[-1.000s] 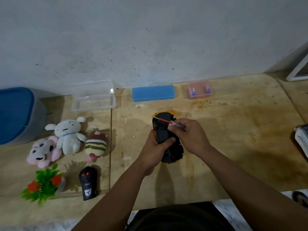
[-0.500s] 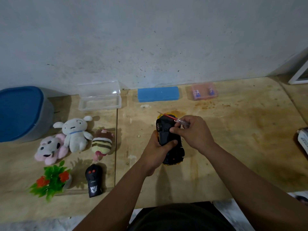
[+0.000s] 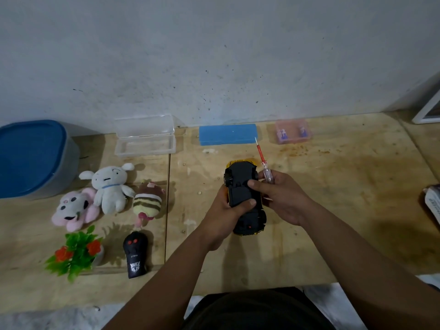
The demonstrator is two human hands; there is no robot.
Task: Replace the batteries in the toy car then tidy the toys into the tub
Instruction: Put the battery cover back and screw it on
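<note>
Car (image 3: 242, 196): lay belly-up on the worktop (image 3: 333, 198), in front of the blue case (image 3: 228, 137), well right of the tub (image 3: 31, 158).

Risks, as judged: the cover might spring loose under the thumbs and drop; a freed screw could roll off unseen; the screwdriver (image 3: 264, 163), tip pointing at the case, could slip from its crowded grip.

Left hand (image 3: 226, 210): curled round the car's left flank, thumb pressed on the underside.

Right hand (image 3: 283, 198): fingers closed round the screwdriver handle, thumb touching the underside.
</note>
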